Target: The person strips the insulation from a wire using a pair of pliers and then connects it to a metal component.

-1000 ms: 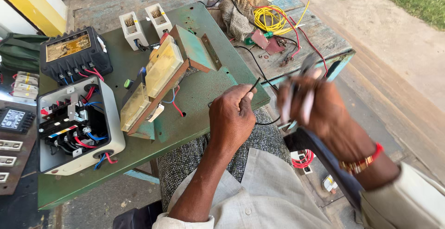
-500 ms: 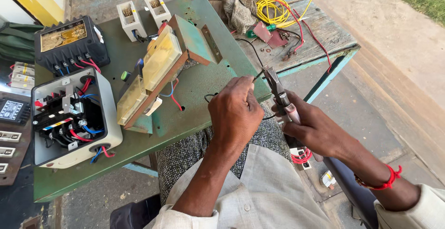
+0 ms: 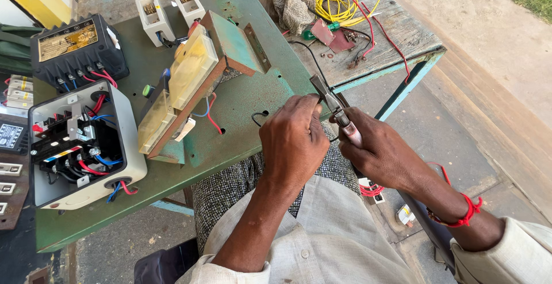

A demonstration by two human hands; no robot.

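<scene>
A: Where do the person's hands stand, at the centre of the frame?

B: The right hand (image 3: 385, 154) is wrapped tight around the handles of a pair of pliers (image 3: 335, 107), whose nose points up and left, toward the edge of the green metal table (image 3: 247, 100). The left hand (image 3: 294, 140) sits just beside it, its fingertips (image 3: 315, 109) pinched at the plier nose on a thin black wire (image 3: 313, 65). That wire runs from the pinch up across the table toward the tangle of cables near the top of the frame.

A: So how far along does the work look?

B: Judging by what lies open, midway at most. The wire end is in the plier nose, but whether it is stripped or cut there cannot be told; the fingers hide it. At the lower left, the white switch box (image 3: 80, 146) stands open with red, blue and black leads loose inside. The tilted panel with the yellow-clear covers (image 3: 184, 83) leans on the table, wires hanging from beneath it.

A: And what is untouched?

B: The black terminal unit (image 3: 77, 51) at the upper left, the two small white fuse holders (image 3: 169, 8) above the panel, and the yellow wire coil (image 3: 336, 2) at the top of the frame all lie well apart from the hands. Nothing shows a finished, closed assembly.
</scene>
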